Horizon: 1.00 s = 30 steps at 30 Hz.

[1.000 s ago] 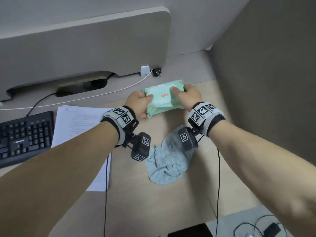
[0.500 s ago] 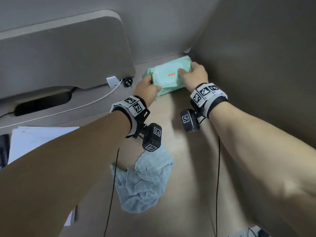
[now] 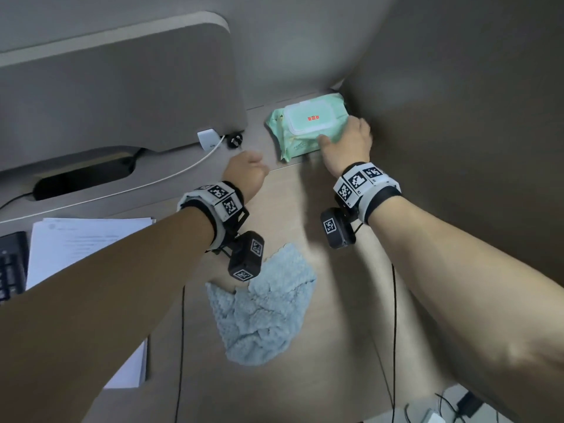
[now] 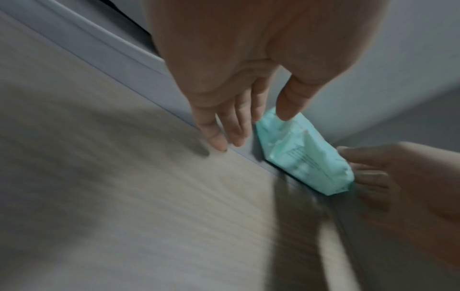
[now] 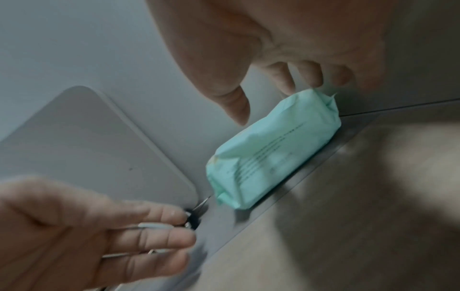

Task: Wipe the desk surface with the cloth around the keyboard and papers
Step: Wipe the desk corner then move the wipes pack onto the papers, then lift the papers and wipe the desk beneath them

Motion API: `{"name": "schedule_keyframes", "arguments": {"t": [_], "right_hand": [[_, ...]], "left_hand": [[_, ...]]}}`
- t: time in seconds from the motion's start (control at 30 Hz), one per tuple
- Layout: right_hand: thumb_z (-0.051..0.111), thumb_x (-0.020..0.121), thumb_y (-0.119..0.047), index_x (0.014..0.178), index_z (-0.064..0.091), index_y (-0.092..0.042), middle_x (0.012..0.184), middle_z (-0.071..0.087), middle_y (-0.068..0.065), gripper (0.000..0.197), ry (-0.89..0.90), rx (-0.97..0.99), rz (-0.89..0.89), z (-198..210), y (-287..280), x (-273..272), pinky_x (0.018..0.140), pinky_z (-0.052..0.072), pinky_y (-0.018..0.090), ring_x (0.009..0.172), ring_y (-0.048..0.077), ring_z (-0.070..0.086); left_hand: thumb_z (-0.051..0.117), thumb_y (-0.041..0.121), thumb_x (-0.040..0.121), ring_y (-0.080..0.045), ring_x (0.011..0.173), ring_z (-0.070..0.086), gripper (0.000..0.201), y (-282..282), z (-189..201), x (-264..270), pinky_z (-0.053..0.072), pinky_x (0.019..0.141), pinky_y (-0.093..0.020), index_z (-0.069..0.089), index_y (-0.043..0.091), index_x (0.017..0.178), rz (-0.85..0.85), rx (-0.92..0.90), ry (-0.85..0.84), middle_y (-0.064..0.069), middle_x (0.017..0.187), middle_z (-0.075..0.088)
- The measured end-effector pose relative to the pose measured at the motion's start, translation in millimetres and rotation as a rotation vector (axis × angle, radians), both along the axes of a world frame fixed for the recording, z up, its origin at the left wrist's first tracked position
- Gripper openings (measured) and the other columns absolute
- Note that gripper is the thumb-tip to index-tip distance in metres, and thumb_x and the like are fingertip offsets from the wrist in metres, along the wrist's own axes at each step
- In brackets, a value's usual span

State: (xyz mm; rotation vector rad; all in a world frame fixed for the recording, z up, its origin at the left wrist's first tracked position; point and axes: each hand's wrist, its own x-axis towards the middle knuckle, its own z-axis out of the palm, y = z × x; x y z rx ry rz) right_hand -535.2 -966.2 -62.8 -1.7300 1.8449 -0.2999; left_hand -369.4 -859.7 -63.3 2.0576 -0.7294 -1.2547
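The crumpled light blue cloth (image 3: 262, 306) lies on the wooden desk (image 3: 335, 346), below both wrists, and neither hand touches it. A green wet-wipe pack (image 3: 305, 126) (image 4: 298, 151) (image 5: 268, 153) rests in the far right corner. My right hand (image 3: 348, 138) (image 5: 273, 94) touches its right end with fairly straight fingers, thumb lifted off. My left hand (image 3: 247, 172) (image 4: 236, 130) hovers just left of the pack, fingers relaxed and holding nothing. The papers (image 3: 76, 248) and the black keyboard (image 3: 10, 267) sit at the left edge.
A grey partition panel (image 3: 122, 87) stands behind the desk, with a cable slot (image 3: 82, 178), a white plug (image 3: 207, 138) and a white cable (image 3: 152, 184) beneath it. A side wall (image 3: 457, 117) closes off the right. Black wrist cables hang over the front of the desk.
Both hands carried the wipe pack back into the far right corner. My left hand then let go and drew back; my right hand's grip has loosened to a touch.
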Motion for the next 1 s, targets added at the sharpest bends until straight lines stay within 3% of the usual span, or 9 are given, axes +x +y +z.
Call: {"name": "schedule_keyframes", "arguments": {"t": [0.17,0.23,0.37,0.43,0.53,0.57,0.67,0.8,1.0], "right_hand": [[0.061,0.090,-0.035,0.137,0.043,-0.007,0.144,0.041,0.014,0.058,-0.038,0.051,0.043,8,66,25,0.109,0.033,0.039,0.134,0.033,0.038],[0.061,0.090,-0.034,0.138,0.043,-0.007,0.141,0.047,0.015,0.058,-0.119,0.132,0.063,7,100,43,0.109,0.038,0.041,0.130,0.032,0.046],[0.062,0.091,-0.035,0.139,0.044,-0.008,0.136,0.056,0.014,0.058,-0.122,0.262,0.182,7,177,91,0.105,0.042,0.035,0.126,0.031,0.052],[0.061,0.091,-0.036,0.136,0.048,-0.010,0.131,0.059,0.012,0.053,-0.107,0.316,0.241,8,216,118,0.100,0.043,0.032,0.121,0.031,0.055],[0.058,0.091,-0.035,0.124,0.056,-0.009,0.122,0.062,0.013,0.041,-0.071,0.386,0.312,5,260,153,0.086,0.047,0.029,0.108,0.031,0.061],[0.057,0.091,-0.034,0.115,0.060,-0.009,0.115,0.064,0.013,0.035,-0.060,0.406,0.333,4,272,165,0.079,0.049,0.029,0.098,0.031,0.063],[0.059,0.085,-0.031,0.093,0.064,-0.008,0.091,0.069,0.011,0.025,-0.071,0.477,0.319,1,304,192,0.066,0.057,0.034,0.075,0.029,0.067],[0.063,0.084,-0.032,0.097,0.064,-0.005,0.094,0.070,0.012,0.031,-0.104,0.494,0.268,-2,324,210,0.078,0.060,0.046,0.085,0.032,0.069],[0.059,0.084,-0.030,0.074,0.054,-0.011,0.069,0.057,0.003,0.022,-0.049,0.451,0.331,-3,332,215,0.054,0.046,0.026,0.070,0.028,0.060]], "left_hand": [[0.051,0.025,0.068,-0.039,0.091,0.069,0.023,80,-14,80,0.058,0.079,-0.045,0.068,0.014,0.078,0.095,0.119,-0.255,-0.018,0.091,0.072],[0.052,0.022,0.078,-0.035,0.085,0.067,0.021,121,-8,113,0.053,0.069,-0.034,0.069,0.011,0.085,0.105,0.173,-0.347,-0.015,0.085,0.070],[0.059,0.029,0.089,-0.035,0.114,0.058,0.032,209,4,181,0.045,0.095,-0.034,0.064,0.010,0.114,0.170,0.296,-0.527,-0.012,0.121,0.065],[0.059,0.027,0.090,-0.035,0.113,0.059,0.034,251,10,212,0.047,0.090,-0.036,0.063,0.005,0.115,0.181,0.335,-0.551,-0.014,0.117,0.065],[0.059,0.022,0.084,-0.034,0.072,0.062,0.021,300,22,237,0.044,0.058,-0.033,0.055,0.006,0.071,0.171,0.435,-0.530,-0.011,0.068,0.053],[0.060,0.022,0.081,-0.033,0.066,0.062,0.023,314,26,242,0.046,0.057,-0.033,0.051,0.007,0.067,0.175,0.467,-0.515,-0.009,0.065,0.050],[0.064,0.027,0.077,-0.035,0.087,0.069,0.031,353,21,253,0.053,0.068,-0.034,0.063,-0.002,0.091,0.206,0.533,-0.425,-0.019,0.087,0.068],[0.063,0.031,0.077,-0.024,0.055,0.055,0.028,377,13,252,0.036,0.050,-0.023,0.047,0.009,0.071,0.197,0.508,-0.262,-0.008,0.064,0.056],[0.063,0.029,0.086,-0.027,0.076,0.060,0.026,376,8,249,0.051,0.069,-0.037,0.057,0.005,0.077,0.150,0.387,-0.191,-0.014,0.084,0.061]]}}
